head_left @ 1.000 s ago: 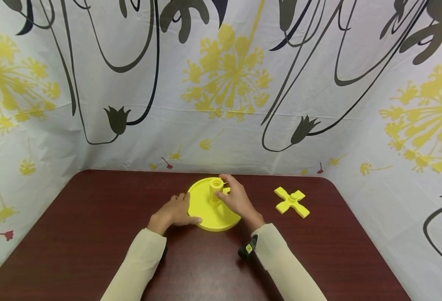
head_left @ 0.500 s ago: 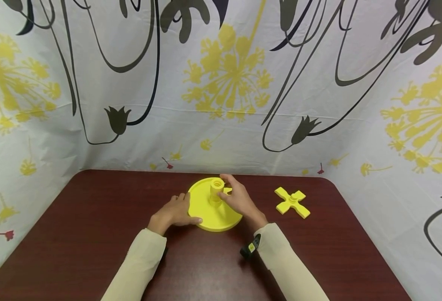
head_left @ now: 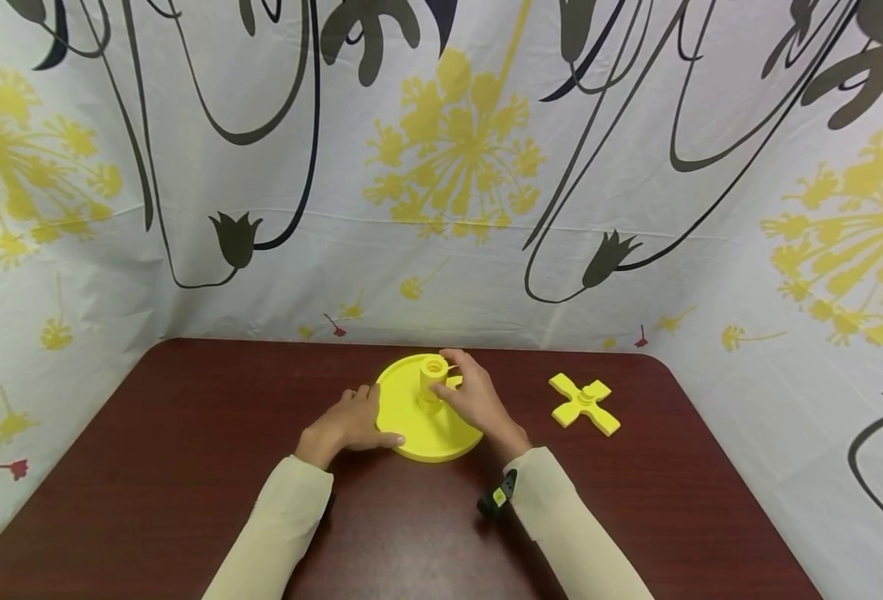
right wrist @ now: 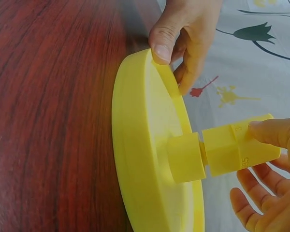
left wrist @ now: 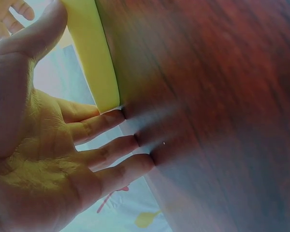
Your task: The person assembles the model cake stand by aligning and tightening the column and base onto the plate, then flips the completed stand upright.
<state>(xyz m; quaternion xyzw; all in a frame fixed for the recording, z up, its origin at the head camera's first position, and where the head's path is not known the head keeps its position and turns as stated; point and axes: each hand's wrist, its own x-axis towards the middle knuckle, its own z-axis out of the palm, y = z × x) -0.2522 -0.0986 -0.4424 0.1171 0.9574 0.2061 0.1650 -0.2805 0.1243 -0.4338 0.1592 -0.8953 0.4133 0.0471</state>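
A round yellow disc [head_left: 411, 433] with a raised rim lies on the table, a short post [right wrist: 186, 157] rising from its middle. On the post's end sits a yellow hollow cylinder [right wrist: 239, 145] with raised numbers; a narrow gap shows between the two. My right hand [head_left: 474, 400] grips this cylinder, thumb on one side and curled fingers on the other. At the disc's left, my left hand [head_left: 347, 425] holds the edge, with the thumb over the rim. Its other fingers [left wrist: 106, 157] spread outside the rim, tips down at the tabletop.
A yellow four-armed cross [head_left: 584, 403] with a raised round centre lies to the right of the disc. The dark red wooden table [head_left: 186, 467] ends at a white patterned cloth [head_left: 321, 283] hanging behind it and at both sides.
My right hand and wrist shifted slightly right, then back left, around the cylinder. The left hand, the disc and the cross stay in place.
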